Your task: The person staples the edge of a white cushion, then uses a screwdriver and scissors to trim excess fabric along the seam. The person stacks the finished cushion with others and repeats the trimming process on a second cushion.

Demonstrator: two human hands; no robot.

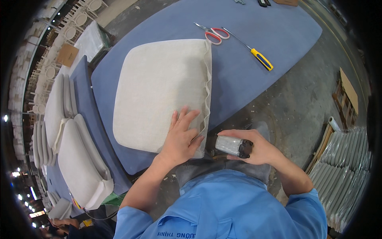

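Partly, cushion (155, 87) overhangs table edge (253, 90).

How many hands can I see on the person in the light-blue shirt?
2: the left hand is on the pale cushion, and the right hand holds a silver-and-black tool.

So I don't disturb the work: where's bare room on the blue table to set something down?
The table is bare right of the screwdriver, and between screwdriver and cushion. It's crowded where the scissors lie by the cushion's far-right corner.
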